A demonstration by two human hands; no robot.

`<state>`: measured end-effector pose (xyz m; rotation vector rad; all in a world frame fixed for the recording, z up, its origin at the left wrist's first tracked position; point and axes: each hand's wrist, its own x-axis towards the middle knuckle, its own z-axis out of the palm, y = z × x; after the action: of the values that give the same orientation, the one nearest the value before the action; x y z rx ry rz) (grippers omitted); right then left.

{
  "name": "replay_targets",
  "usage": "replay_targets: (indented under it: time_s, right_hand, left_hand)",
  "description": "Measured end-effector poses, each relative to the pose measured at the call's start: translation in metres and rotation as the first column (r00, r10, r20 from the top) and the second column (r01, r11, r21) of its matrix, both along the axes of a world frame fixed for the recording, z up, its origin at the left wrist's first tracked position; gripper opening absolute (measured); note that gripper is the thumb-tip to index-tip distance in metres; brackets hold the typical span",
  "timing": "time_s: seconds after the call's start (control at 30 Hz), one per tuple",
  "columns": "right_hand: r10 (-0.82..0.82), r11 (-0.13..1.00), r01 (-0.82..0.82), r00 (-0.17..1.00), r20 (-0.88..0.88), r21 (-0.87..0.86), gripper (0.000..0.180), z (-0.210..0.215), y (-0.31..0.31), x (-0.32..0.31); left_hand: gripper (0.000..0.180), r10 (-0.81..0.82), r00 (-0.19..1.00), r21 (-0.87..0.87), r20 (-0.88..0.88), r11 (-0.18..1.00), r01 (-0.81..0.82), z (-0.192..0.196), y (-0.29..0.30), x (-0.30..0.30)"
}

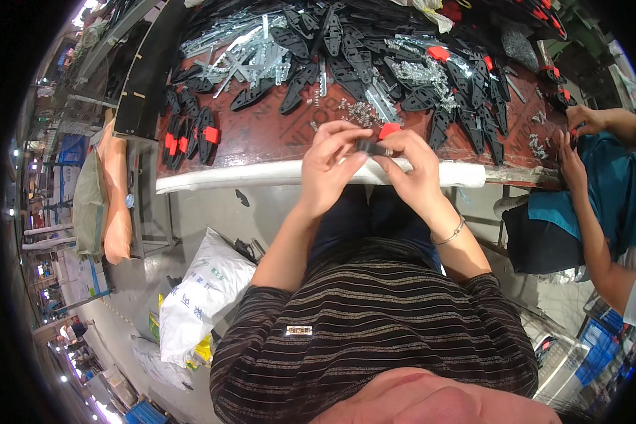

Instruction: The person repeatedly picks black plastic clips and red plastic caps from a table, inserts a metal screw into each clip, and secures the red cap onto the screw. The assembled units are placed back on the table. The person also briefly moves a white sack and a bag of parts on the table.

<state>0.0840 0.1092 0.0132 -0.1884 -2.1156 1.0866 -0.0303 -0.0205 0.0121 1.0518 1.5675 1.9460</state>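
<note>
My left hand [330,164] and my right hand [411,166] meet just above the table's near edge. Between their fingertips is a small dark part [369,147], blurred, with a red plastic piece [389,130] at its far side. Both thumbs and forefingers are closed on the dark part; its exact kind is hard to make out. A loose heap of small metal springs [360,113] lies just beyond my fingers. Farther off are black plastic clamp-like bodies [346,79] and a pile of flat silvery toothed strips [251,62].
A white padded roll [226,177] runs along the near edge of the dark red table [258,131]. Black parts with red tips [203,134] stand at the left. To the right, a co-worker's hands [576,141] hold a part. White sacks [201,297] lie on the floor at left.
</note>
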Motion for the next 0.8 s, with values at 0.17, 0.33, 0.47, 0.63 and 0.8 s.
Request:
replay_targets:
  time_s: [0.17, 0.33, 0.47, 0.63, 0.8]
  right_hand:
    - [0.131, 0.867, -0.062, 0.986, -0.107, 0.495, 0.022, 0.004, 0.001, 0.002]
    - [-0.105, 0.887, 0.102, 0.994, -0.019, 0.45, 0.027, -0.004, 0.011, -0.005]
    - [-0.251, 0.904, 0.106, 0.916, 0.313, 0.413, 0.03, 0.001, 0.03, -0.01]
    - [-0.208, 0.895, -0.019, 0.867, 0.453, 0.446, 0.031, -0.005, 0.035, -0.018]
    - [-0.092, 0.991, 0.117, 0.945, 0.315, -0.064, 0.022, -0.009, 0.033, -0.015]
  left_hand:
    - [0.031, -0.349, 0.473, 0.138, 0.809, 0.895, 0.425, -0.028, -0.038, -0.017]
    - [0.024, -0.179, 0.703, -0.026, 0.688, 0.962, 0.27, -0.021, -0.037, -0.003]
    - [0.024, -0.11, 0.706, 0.023, 0.699, 0.991, 0.131, -0.019, -0.031, 0.001]
    - [0.031, -0.082, 0.704, 0.015, 0.706, 0.995, 0.101, -0.017, -0.029, 0.0]
    - [0.034, -0.047, 0.74, -0.007, 0.671, 0.998, 0.07, -0.019, -0.027, -0.001]
